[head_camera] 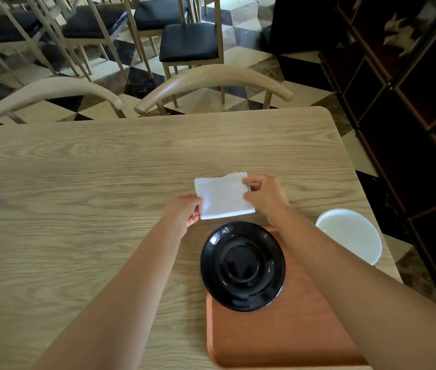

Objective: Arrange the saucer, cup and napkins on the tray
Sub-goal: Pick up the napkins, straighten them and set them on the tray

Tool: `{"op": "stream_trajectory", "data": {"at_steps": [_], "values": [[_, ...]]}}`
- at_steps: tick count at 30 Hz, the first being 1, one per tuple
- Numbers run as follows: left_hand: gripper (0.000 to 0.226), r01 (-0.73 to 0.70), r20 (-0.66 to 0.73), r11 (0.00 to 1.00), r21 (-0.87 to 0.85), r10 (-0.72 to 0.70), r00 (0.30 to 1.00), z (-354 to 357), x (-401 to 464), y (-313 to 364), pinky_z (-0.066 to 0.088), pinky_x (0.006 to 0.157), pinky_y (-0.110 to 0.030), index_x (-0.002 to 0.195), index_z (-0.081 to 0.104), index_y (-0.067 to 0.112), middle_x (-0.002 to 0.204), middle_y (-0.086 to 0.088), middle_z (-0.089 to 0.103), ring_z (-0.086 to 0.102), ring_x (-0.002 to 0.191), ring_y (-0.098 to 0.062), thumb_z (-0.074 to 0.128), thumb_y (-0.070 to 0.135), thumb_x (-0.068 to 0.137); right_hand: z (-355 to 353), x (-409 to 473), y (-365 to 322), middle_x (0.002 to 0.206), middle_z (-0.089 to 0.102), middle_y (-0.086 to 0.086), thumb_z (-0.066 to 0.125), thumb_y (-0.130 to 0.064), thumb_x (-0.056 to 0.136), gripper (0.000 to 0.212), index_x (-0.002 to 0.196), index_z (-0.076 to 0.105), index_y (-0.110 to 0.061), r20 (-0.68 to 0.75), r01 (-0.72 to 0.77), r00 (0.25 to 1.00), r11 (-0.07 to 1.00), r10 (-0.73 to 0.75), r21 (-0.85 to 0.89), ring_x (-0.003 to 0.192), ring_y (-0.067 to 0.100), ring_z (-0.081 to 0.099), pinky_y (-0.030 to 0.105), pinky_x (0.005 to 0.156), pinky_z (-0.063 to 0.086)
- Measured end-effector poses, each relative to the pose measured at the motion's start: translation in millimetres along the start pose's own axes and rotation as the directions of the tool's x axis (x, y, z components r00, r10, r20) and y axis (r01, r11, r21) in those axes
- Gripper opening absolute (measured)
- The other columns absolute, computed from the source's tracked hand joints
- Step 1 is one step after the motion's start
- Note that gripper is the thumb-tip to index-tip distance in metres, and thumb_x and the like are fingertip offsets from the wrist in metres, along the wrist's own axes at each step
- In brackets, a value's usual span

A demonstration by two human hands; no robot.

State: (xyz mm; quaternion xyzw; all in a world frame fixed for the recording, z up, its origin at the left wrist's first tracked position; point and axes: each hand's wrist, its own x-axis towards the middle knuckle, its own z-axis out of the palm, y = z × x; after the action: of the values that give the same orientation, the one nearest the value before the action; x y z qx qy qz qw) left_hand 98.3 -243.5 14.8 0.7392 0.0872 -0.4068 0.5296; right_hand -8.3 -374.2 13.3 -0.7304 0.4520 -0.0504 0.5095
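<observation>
No legible text or labels anywhere.

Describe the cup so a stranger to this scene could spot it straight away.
Start at the orange tray on the near right part of the wooden table. Look just past the tray's right side, near the table's right edge, behind the right forearm: the cup stands there on the tabletop. It is the only white round vessel, unlike the black saucer on the tray and the flat white napkins.

head view, steeply down, table (78, 182) near
</observation>
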Motion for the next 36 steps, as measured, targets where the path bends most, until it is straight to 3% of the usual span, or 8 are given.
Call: {"op": "stream_trajectory", "data": {"at_steps": [5,11,14,19,22,27,32,36], "values": [[0.010,-0.134,-0.001,0.989,-0.063,0.134,0.991,-8.3,-34.5,7.5,0.050,0.071,-0.024,0.096,0.062,0.010,0.081,-0.003,0.064,0.062,0.076,-0.014,0.059,0.006,0.088,-18.9,-27.8,-9.2,0.105,0.066,-0.003,0.059,-0.002,0.079,0.042,0.118,0.064,-0.019,-0.032,0.095,0.995,0.990,-0.092,0.108,0.089,0.013,0.063,0.031,0.084,0.053],[0.014,-0.346,-0.008,0.929,-0.133,0.348,0.937,2.3,-107.2,-12.4,0.057,0.067,-0.025,0.084,0.065,0.018,0.077,0.000,0.071,0.065,0.070,-0.015,0.062,0.005,0.083,-61.7,-105.1,2.9,0.093,0.064,-0.023,0.064,-0.004,0.080,0.036,0.111,0.068,-0.022,-0.177,0.247,0.960,0.954,-0.217,0.171,0.072,-0.005,0.058,0.019,0.073,0.051],[0.020,-0.526,-0.058,0.848,-0.059,0.523,0.850,16.7,-142.5,-39.5,0.049,0.055,-0.018,0.093,0.054,0.017,0.061,0.008,0.067,0.057,0.056,-0.007,0.064,0.004,0.081,-82.6,-144.9,21.5,0.087,0.064,-0.022,0.064,-0.002,0.081,0.037,0.104,0.066,-0.032,-0.203,0.246,0.958,0.941,-0.201,0.233,0.073,-0.004,0.058,0.024,0.072,0.053],[0.016,-0.707,0.062,0.694,0.134,0.707,0.705,44.4,-180.4,-87.7,0.041,0.059,-0.011,0.081,0.053,0.017,0.068,0.002,0.060,0.054,0.057,-0.006,0.058,0.003,0.086,-106.1,-192.9,61.7,0.078,0.062,-0.011,0.065,-0.005,0.083,0.038,0.089,0.065,-0.042,-0.250,0.215,0.955,0.951,-0.158,0.222,0.067,-0.010,0.056,0.007,0.064,0.047],[0.011,-0.731,0.126,0.639,0.239,0.726,0.676,57.1,-191.8,-112.6,0.044,0.069,-0.009,0.082,0.064,0.016,0.079,0.008,0.066,0.063,0.070,-0.009,0.060,0.008,0.087,-117.9,-209.4,87.6,0.080,0.060,-0.020,0.065,-0.006,0.083,0.039,0.088,0.063,-0.045,-0.278,0.207,0.948,0.963,-0.154,0.174,0.073,-0.014,0.056,0.008,0.067,0.050],[0.013,-0.675,0.152,0.662,0.326,0.668,0.728,76.0,-207.6,-144.2,0.041,0.072,-0.001,0.089,0.068,0.017,0.086,0.014,0.069,0.064,0.081,0.002,0.066,0.006,0.082,-124.7,-224.5,132.5,0.091,0.057,-0.032,0.064,-0.008,0.084,0.039,0.092,0.061,-0.046,-0.236,0.142,0.965,0.984,-0.112,0.112,0.088,-0.012,0.056,0.024,0.077,0.054],[0.032,-0.699,0.290,0.566,0.437,0.647,0.705,85.5,-196.6,-182.1,0.051,0.076,-0.013,0.105,0.065,0.015,0.101,0.015,0.061,0.058,0.097,0.001,0.068,0.001,0.077,-120.9,-224.4,166.1,0.097,0.057,-0.029,0.064,-0.001,0.083,0.033,0.098,0.067,-0.031,-0.219,0.112,0.971,0.991,-0.093,0.076,0.092,-0.017,0.053,0.022,0.087,0.049],[0.035,-0.721,0.358,0.460,0.519,0.648,0.672,95.3,-184.2,-196.0,0.055,0.084,-0.036,0.111,0.063,0.011,0.109,0.002,0.063,0.060,0.102,-0.013,0.068,0.003,0.077,-118.2,-215.4,185.5,0.102,0.062,-0.014,0.063,0.000,0.083,0.029,0.100,0.071,-0.022,-0.233,0.098,0.968,0.995,-0.092,0.015,0.087,0.000,0.058,0.028,0.087,0.051]]}}
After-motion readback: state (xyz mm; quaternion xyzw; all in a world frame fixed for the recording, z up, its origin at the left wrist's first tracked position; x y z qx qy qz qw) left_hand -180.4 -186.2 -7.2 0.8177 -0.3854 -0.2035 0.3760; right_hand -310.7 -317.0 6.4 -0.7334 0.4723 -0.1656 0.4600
